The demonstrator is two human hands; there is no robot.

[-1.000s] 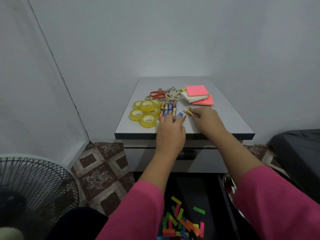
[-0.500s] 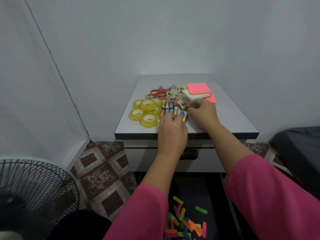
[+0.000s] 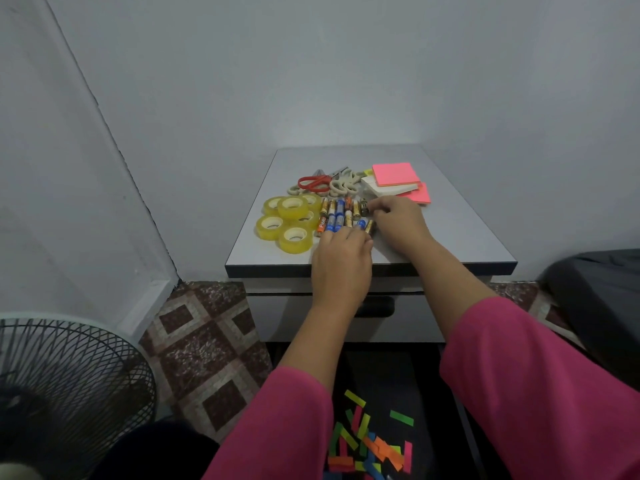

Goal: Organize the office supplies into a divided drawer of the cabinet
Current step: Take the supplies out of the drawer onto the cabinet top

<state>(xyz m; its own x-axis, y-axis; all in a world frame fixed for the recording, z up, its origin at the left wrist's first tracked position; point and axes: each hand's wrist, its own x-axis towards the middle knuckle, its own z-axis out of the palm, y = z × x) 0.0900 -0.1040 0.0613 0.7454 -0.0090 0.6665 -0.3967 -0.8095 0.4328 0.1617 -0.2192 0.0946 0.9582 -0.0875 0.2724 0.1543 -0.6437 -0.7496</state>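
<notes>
The desk [image 3: 450,223] has a smooth, matt grey laminate top with a dark edge strip. The tape rolls [image 3: 289,220] are glossy, see-through yellow plastic. The batteries [image 3: 341,216] wear shiny printed wrappers with metallic gold ends. The scissors [image 3: 313,182] have glossy red plastic handles; a second pair [image 3: 341,185] has matt cream ones. The sticky notes [image 3: 394,174] are matt pink paper. The sleeves [image 3: 540,393] are soft matt pink cloth. The floor tiles [image 3: 204,341] look speckled and stone-like. The fan grille [image 3: 69,379] is dark wire.
</notes>
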